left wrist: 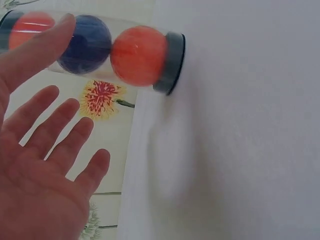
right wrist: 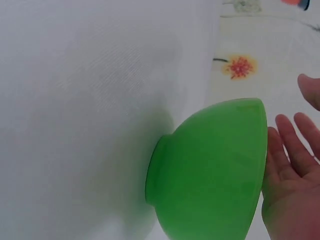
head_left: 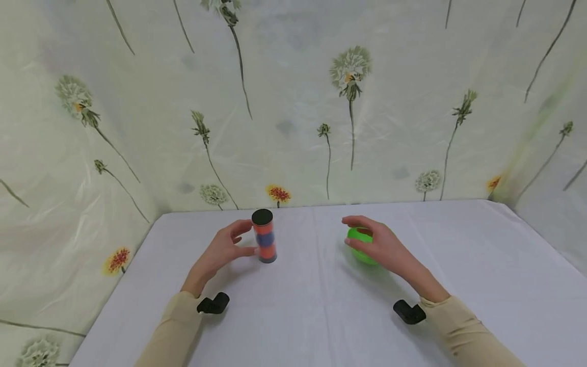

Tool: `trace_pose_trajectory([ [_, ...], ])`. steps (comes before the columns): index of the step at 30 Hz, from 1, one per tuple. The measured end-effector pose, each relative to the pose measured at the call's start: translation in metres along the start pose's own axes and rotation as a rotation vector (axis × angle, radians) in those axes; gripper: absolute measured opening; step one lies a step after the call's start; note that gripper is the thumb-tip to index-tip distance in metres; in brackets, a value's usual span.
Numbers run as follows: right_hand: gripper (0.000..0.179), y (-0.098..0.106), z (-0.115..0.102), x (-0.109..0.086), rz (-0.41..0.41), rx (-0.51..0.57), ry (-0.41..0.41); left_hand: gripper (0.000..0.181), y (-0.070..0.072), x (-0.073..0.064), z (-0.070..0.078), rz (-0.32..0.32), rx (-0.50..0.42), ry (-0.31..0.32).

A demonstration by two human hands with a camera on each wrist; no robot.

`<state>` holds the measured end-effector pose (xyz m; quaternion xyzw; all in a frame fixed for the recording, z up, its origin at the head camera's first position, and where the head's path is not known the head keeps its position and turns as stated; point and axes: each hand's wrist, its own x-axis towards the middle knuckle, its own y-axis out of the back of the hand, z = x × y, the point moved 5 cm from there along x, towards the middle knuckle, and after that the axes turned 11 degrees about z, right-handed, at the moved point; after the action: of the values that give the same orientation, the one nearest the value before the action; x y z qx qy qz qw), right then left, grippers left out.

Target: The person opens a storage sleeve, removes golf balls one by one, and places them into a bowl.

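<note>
A clear tube [head_left: 265,252] with black caps stands upright on the table, left of centre. Inside it a dark blue ball [left wrist: 86,45] sits between two orange balls. My left hand [head_left: 224,250] is at the tube's left side, with thumb and fingers spread apart; in the left wrist view the thumb [left wrist: 47,42] overlaps the tube and the other fingers extend away from it. To the right, a green bowl [right wrist: 215,170] rests upright on its foot. Over its rim hovers my right hand [head_left: 385,248], fingers apart and extended, hiding part of the bowl.
A white cloth [head_left: 293,316] covers the table. Behind and along the sides hangs a pale curtain [head_left: 293,102] printed with dandelions and flowers. A black wrist camera [head_left: 213,304] sits by the left cuff, another black camera [head_left: 409,311] by the right.
</note>
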<state>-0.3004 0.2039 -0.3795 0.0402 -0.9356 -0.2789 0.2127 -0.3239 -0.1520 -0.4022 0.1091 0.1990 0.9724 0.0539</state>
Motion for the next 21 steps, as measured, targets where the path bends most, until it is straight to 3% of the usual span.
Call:
trace_pose_trajectory([
  [9,0.05,-0.004,0.001,0.006,-0.022,0.123,-0.035,0.06,-0.008,0.005,-0.005,-0.032,-0.244,0.065],
  [21,0.049,-0.008,0.0,0.009,-0.028,0.187,-0.044,0.05,-0.023,0.008,-0.008,-0.057,-0.321,0.074],
])
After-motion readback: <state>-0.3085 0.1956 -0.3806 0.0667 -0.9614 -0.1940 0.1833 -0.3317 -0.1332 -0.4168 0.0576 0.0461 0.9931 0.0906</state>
